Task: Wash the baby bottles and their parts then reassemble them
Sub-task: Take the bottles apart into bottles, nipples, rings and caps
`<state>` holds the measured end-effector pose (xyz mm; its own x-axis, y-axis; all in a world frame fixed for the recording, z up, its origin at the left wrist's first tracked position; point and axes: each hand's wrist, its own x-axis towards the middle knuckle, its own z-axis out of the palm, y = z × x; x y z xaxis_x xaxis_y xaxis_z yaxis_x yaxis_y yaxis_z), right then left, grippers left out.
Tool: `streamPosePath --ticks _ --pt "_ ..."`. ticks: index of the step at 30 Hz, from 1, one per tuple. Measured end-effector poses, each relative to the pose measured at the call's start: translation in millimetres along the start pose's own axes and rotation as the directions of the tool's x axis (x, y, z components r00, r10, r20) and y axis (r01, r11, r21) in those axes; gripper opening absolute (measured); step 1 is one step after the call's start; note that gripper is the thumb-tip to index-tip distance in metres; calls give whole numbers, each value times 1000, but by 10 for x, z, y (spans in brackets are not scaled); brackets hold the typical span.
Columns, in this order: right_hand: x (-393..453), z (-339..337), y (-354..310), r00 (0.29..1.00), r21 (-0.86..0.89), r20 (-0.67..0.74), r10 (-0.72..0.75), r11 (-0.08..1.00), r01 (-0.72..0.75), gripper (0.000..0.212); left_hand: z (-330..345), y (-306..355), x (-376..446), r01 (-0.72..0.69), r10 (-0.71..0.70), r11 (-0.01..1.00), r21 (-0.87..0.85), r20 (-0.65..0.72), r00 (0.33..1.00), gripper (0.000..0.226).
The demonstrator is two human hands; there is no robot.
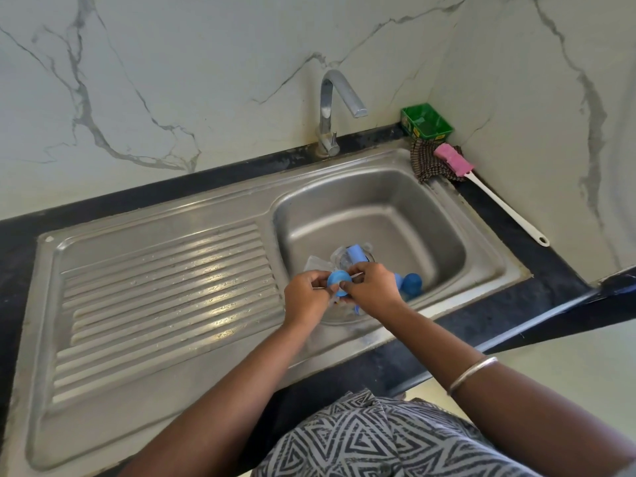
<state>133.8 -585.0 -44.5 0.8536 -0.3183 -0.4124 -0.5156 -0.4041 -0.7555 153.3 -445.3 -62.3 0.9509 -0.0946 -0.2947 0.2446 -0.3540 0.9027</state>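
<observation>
Head view: over the near edge of the steel sink (pixel 385 187) basin, both hands meet on a small blue bottle ring (pixel 336 279). The left hand (pixel 304 297) has its fingers curled round the ring's left side, and the right hand (pixel 370 290) pinches it from the right, thumb and fingertips pressed to it. A thin pale part sticks out on each side between the fingers; what it is cannot be made out.

Just beyond the hands, on the basin floor, lies a clear baby bottle (pixel 344 258) with a light blue piece (pixel 357 253) lying on it. To the right of the right hand, also in the basin, sits a dark blue round cap (pixel 412 283); more clear and blue pieces lie under the hands, too hidden to tell apart.

The ribbed draining board (pixel 165 290) stretches to the left. A chrome tap (pixel 330 108) stands at the far rim. In the far right corner sit a green tub (pixel 426 122), a checked cloth (pixel 426 163) and a pink sponge brush (pixel 452 159), its white handle running along the right-hand counter
</observation>
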Motion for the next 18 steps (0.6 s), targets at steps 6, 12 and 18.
streamPosePath --ticks 6,12,18 --pt "127 -145 48 998 -22 61 -4 1000 5 21 110 26 101 168 -158 982 -88 105 982 9" --pt "548 -493 385 993 -400 112 44 917 5 30 228 37 170 173 -177 979 105 36 984 21" --pt "1025 -743 717 971 -619 226 82 782 78 35 321 32 261 147 -155 936 319 -2 988 17"
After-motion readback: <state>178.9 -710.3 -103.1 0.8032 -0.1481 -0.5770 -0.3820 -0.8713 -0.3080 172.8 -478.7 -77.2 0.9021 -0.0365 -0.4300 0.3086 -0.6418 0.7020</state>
